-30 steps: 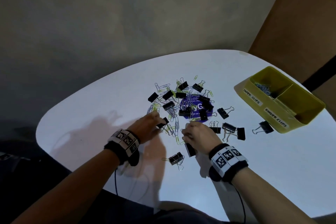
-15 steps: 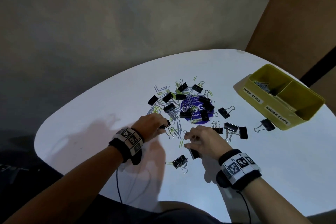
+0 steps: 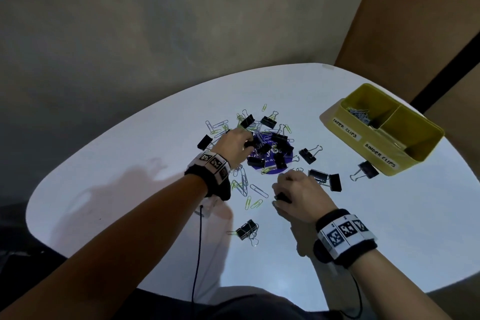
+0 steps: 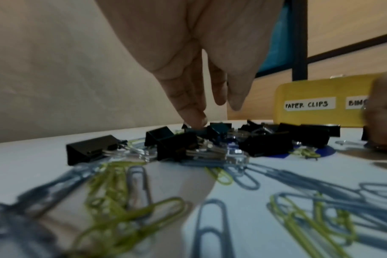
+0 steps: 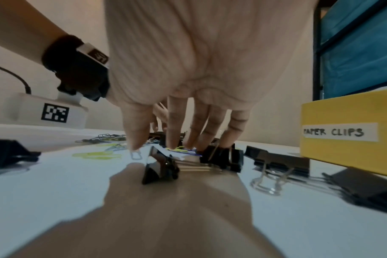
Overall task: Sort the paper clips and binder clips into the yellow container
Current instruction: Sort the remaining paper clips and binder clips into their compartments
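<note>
My left hand [image 3: 235, 147] reaches into the centre-frame pile of black metal binder clips [image 3: 279, 149], fingers [image 4: 193, 117] extended onto one. Right hand [image 3: 298, 196]: grip unclear. Yellow two-compartment container [image 3: 374, 143] sits at the bench's right.

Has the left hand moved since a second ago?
Yes. The left hand has gone forward, away from the person, from the near edge of the clip pile onto the purple disc at its middle.
</note>
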Available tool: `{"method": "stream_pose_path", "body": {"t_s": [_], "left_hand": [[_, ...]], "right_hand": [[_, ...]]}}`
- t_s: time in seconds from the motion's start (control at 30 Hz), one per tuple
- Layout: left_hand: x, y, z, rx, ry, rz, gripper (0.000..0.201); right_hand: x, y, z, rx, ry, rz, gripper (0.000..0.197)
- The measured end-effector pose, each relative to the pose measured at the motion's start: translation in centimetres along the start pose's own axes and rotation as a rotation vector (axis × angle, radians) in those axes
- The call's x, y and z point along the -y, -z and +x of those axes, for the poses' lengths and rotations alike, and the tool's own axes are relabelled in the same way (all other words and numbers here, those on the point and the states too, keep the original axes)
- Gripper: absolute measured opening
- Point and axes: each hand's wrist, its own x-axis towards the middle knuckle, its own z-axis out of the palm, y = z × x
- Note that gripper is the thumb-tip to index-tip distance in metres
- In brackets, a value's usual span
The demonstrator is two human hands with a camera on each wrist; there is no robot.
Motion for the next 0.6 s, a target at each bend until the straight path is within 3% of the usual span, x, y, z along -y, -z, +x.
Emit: {"method": "stream_pose_path", "body": {"t_s": [0.17,0.23,0.43,0.53,0.6], "left_hand": [[2.3,0.5,-4.4,-0.129,0.012,0.012,0.023],[3.8,0.3,-6.6,-0.144,0.064,0.014,0.024],[5.9,-2.5,-9.5,0.012,0.075,0.160,0.034],[4.8,-3.3,-10.0,-0.049,-0.038,0.082,0.032],[4.4,-2.9,-10.5,-0.124,-0.039,0.032,0.030]], "right_hand": [[2.4,-0.8,1.4,0.013,0.005,-0.144,0.061],[3.2,-1.3,1.7,0.005,0.008,-0.180,0.059],[4.5,-1.8,1.4,-0.015,0.105,-0.129,0.040],[4.8,-1.4,1.3,-0.028,0.141,-0.055,0.037],[4.6,-1.0,1.1,-0.052,0.118,-0.007,0.036]]}}
